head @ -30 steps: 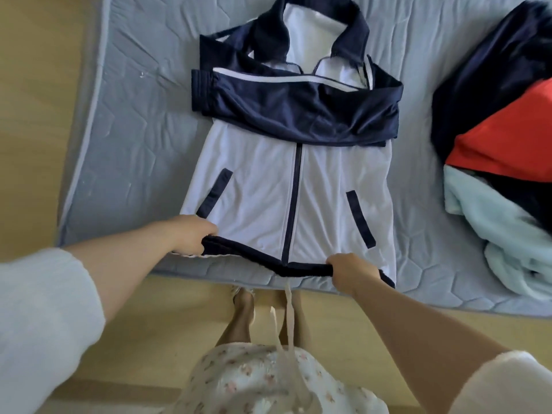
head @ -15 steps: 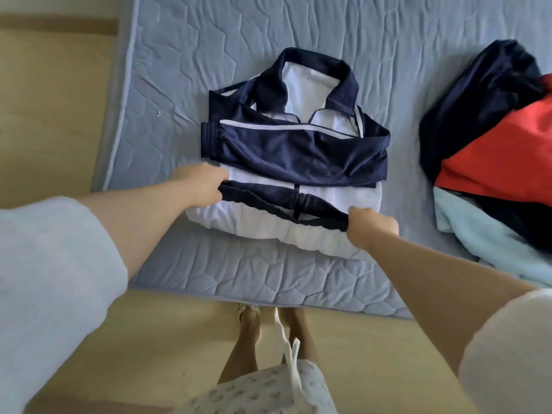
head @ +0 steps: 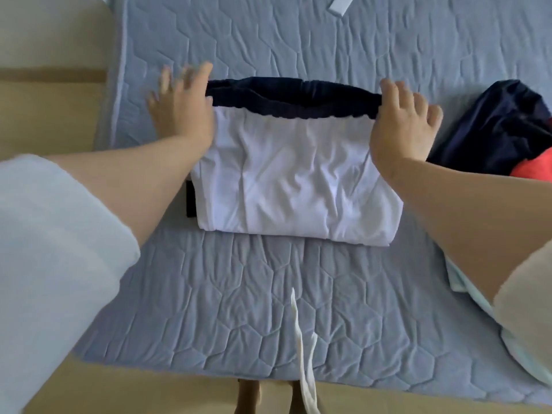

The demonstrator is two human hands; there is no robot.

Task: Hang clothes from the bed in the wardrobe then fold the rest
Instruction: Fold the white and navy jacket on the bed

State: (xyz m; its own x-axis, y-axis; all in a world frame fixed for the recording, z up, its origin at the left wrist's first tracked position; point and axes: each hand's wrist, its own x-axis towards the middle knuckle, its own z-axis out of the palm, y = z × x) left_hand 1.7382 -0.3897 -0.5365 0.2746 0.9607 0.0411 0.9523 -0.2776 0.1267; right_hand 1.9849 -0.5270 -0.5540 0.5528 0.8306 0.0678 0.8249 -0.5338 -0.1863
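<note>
Two bare hands press on a folded white jacket that lies in a compact rectangle on a blue-grey quilted mattress. The left hand rests at the jacket's far left corner, half on the cloth and half on the quilting beside it; its fingers are straight and spread apart, blurred at the tips, and hold nothing. The right hand lies flat on the jacket's far right corner with its fingers likewise splayed, one of them touching the end of the navy hem band that runs along the jacket's far edge. A short dark strip pokes out from under the jacket's left side. To the right of the jacket a crumpled navy garment sits just beside the right wrist, with a red garment against it and a pale mint one nearer the person, partly hidden by the right forearm. On the near side of the jacket a white drawstring hangs from the person's clothing. Left of the jacket, past the mattress edge, is wooden floor.
</note>
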